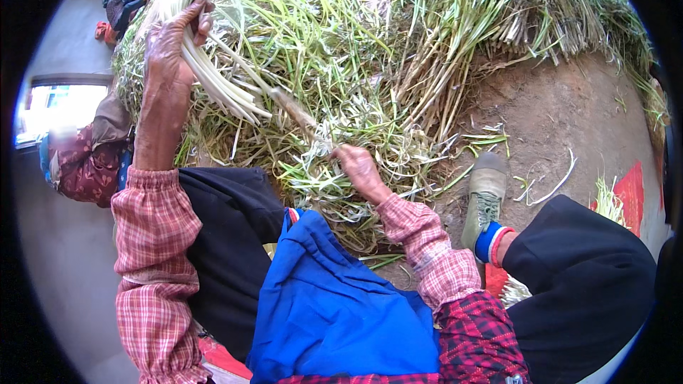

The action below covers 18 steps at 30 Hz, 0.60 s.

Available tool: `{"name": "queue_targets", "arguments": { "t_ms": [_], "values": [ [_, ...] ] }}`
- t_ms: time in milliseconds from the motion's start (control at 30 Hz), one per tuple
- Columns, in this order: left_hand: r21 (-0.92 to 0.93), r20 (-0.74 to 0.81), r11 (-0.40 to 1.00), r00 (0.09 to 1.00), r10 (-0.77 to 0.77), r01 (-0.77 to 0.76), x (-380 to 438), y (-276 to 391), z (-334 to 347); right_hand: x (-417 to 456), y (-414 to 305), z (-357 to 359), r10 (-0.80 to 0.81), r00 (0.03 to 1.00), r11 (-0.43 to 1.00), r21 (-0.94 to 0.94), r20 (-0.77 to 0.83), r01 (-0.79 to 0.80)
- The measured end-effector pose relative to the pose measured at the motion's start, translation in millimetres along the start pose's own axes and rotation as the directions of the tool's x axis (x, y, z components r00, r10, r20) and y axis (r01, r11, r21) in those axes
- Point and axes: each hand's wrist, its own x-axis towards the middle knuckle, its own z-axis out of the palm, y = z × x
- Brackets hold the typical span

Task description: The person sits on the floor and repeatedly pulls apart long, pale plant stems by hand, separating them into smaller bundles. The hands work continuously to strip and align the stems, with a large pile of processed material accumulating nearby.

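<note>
My left hand (173, 37) is raised at the upper left, its fingers closed around a bundle of pale, peeled stalks (221, 77). They look like garlic or leek-type greens, with the white ends hanging down and the leafy tops bending away above. One stalk (293, 109), brown and dry toward its lower end, slants from the bundle toward my right hand (363, 170). The right fingers are pinched at its far end, on what seems a thin strip of husk; blur hides the exact grip. Under both hands lies a heap of peeled husks and leaves (320, 154).
Unpeeled stalks (443, 69) lie piled at the upper right on the earthen floor (560, 101). My shoe (484, 192) stands right of the husks. Peeled stalks (611, 202) rest by a red sheet (630, 197). Two other people (88, 162) (122, 8) sit along the left.
</note>
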Motion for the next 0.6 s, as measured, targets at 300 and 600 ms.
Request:
{"name": "queue_targets", "arguments": {
  "t_ms": [300,600],
  "values": [
    [-0.178,0.101,0.984,0.995,0.024,-0.005,10.4,17.7,-55.6,25.4,8.3,-77.1,0.555,0.828,0.203,0.978,-0.075,-0.048],
    [0.162,-0.055,0.964,0.974,0.222,-0.210,-8.2,36.1,-97.7,11.0,14.6,-110.2,0.656,0.708,0.047,0.951,-0.260,0.306]
  ]
}}
